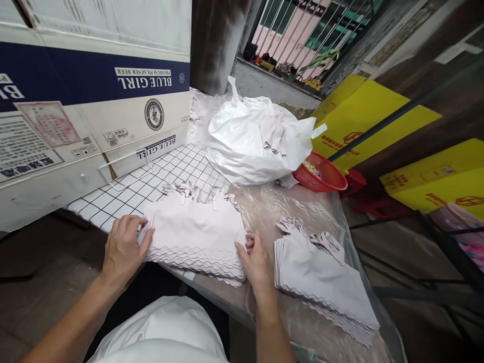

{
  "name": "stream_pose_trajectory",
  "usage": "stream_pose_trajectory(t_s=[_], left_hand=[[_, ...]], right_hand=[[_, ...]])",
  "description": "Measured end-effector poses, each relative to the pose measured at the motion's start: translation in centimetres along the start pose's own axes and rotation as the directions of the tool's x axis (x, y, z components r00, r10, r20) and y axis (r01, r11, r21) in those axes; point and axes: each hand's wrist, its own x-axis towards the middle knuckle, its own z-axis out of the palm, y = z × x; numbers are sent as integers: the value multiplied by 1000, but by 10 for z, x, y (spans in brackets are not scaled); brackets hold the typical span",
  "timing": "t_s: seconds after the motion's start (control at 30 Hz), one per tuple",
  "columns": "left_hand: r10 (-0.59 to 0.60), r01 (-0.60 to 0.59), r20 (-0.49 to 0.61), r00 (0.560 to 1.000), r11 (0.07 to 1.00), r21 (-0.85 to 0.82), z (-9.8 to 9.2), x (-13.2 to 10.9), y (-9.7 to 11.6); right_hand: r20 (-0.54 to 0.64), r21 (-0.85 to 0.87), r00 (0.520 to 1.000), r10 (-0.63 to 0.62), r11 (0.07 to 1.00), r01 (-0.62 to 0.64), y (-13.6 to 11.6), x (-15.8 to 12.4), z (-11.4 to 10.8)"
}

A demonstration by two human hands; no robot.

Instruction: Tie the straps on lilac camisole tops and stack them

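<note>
A stack of pale pinkish garment pieces (194, 227) with scalloped edges and thin straps lies near the table's front edge. My left hand (126, 244) grips the stack's left end between thumb and fingers. At the right end, my right hand (254, 254) holds the edge, its thumb on top and its fingers curled at the side. A second stack of the same pieces (321, 277) rests to the right, untouched, with its straps towards the back.
A large carton (151, 116) stands at the left on the grid-patterned cloth (185, 164). Behind the stacks are a white plastic bag (242, 136) with fabric on it and a red basket (328, 176). Yellow boxes (370, 116) and a dark metal frame (449, 252) are at the right.
</note>
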Motion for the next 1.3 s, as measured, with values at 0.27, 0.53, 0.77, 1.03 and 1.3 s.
stream_pose_trajectory(t_s=[0.27,0.53,0.77,1.03,1.3], left_hand=[[-112,113,54,992,993,-24,4,-1,-1],[-171,176,52,984,978,-116,1,3,7],[-309,386,244,919,830,-402,-30,-1,14],[-483,904,776,407,93,-417,-46,-46,7],[-435,919,820,372,298,-258,-37,-65,7]], right_hand=[[-11,12,993,-114,993,114,0,2,2],[-64,-55,955,-289,957,285,-13,-5,4],[149,360,982,120,918,-166,-7,-16,-16],[533,492,797,282,663,-564,13,-56,-32],[572,541,790,221,622,-566,20,-62,-22]])
